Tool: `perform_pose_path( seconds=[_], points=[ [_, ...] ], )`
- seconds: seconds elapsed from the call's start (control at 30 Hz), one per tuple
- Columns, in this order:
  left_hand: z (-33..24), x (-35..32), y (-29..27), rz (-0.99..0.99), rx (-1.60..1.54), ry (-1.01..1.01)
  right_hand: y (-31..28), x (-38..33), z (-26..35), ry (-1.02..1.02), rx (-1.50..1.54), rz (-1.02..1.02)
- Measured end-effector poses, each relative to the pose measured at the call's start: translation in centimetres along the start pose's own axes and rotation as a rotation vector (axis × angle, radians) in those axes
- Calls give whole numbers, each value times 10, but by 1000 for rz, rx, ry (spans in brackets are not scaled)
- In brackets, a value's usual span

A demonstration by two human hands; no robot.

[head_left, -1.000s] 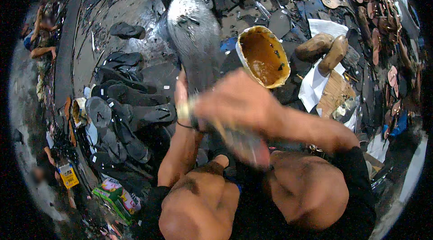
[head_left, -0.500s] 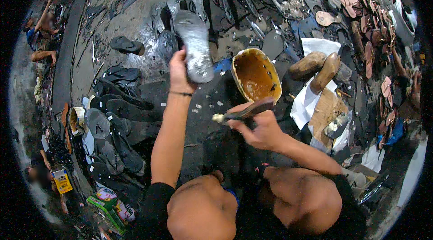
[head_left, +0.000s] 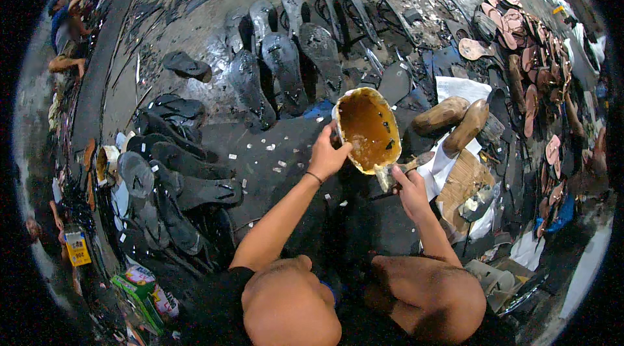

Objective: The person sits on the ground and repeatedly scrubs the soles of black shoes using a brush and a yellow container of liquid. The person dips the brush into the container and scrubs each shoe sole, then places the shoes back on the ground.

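Amber glue fills the tub [head_left: 368, 130] our left hand [head_left: 328, 156] grips by its rim; right hand [head_left: 411, 188] fist-closed w/ a brush [head_left: 392, 174] at its edge.

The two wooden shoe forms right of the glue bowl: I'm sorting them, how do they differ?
The left form is lighter brown and lies flatter, pointing left; the right form is darker and slants, toe down toward the bowl. Both are smooth rounded wood, side by side on white paper.
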State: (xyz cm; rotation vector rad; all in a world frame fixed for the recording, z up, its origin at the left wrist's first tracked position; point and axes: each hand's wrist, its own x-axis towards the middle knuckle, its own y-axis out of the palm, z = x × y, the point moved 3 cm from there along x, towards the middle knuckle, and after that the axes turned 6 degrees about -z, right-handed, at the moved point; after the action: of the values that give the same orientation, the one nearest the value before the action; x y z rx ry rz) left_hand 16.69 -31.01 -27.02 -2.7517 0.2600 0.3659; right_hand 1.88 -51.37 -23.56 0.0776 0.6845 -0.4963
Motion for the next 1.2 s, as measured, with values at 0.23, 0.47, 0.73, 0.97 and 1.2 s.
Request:
perform_pose_path(
  seconds=[0.23, 0.47, 0.73, 0.97, 1.2],
  points=[
    [19, -19, -30, 61, -24, 54, 2, -30, -23, -15, -99, -33],
    [121, 205, -309, -1217, 678, -57, -38, -35, 33, -368, -279, -355],
    [156, 279, -454, -915, -598, -134, 85, 39, 114, -1084, -871, -69],
    [42, -70, -238, -366, 130, 322, 29, -25, 101, -604, -1380, 108],
    [51, -213, -171, 204, 596, 41, 18, -50, 86, -767, -1319, -26]
  ],
)
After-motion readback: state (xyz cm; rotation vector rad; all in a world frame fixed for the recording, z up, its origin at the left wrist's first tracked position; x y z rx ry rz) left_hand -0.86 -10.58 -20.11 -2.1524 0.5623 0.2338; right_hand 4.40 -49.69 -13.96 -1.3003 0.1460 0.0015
